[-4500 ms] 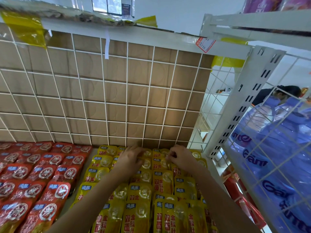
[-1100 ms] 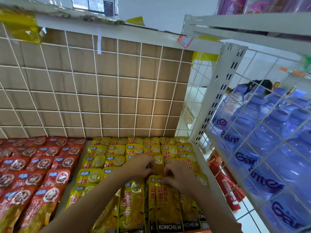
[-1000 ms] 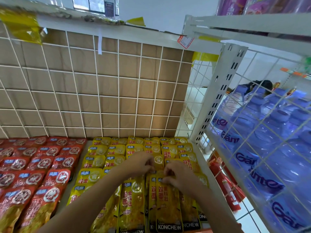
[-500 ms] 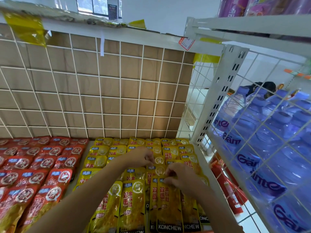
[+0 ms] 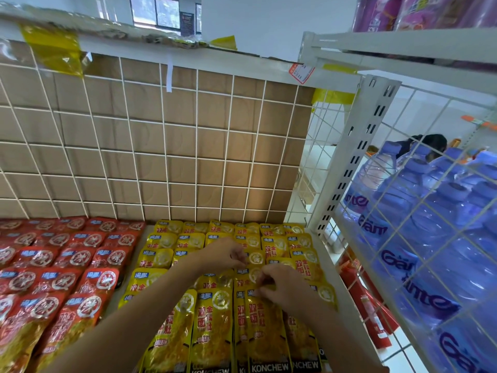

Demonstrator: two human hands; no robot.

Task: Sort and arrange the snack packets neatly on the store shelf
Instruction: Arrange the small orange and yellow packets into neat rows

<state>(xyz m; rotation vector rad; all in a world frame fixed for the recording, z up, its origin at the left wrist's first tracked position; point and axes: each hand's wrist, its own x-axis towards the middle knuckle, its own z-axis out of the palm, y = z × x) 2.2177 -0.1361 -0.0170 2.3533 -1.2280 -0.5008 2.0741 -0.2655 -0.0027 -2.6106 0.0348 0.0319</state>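
Yellow snack packets (image 5: pixel 212 324) lie in overlapping rows on the right part of the shelf. Red snack packets (image 5: pixel 61 265) fill the left part. My left hand (image 5: pixel 223 255) rests with curled fingers on the middle yellow rows, its fingertips at a packet's top edge. My right hand (image 5: pixel 282 288) pinches the top edge of a front yellow packet (image 5: pixel 265 335) that lies flat in the row nearest me. Both forearms cover part of the yellow rows.
A white wire grid (image 5: pixel 161 146) over brown board backs the shelf. A white slotted upright (image 5: pixel 357 154) and wire side panel stand at the right, with blue water bottles (image 5: pixel 419 224) behind. Red packets (image 5: pixel 368 305) lie below right. Another shelf (image 5: pixel 403 44) hangs above.
Both hands have come back from the rear rows to the front ones. In the last second my left hand has slid slightly farther back, and the right stays on the front packet's top.
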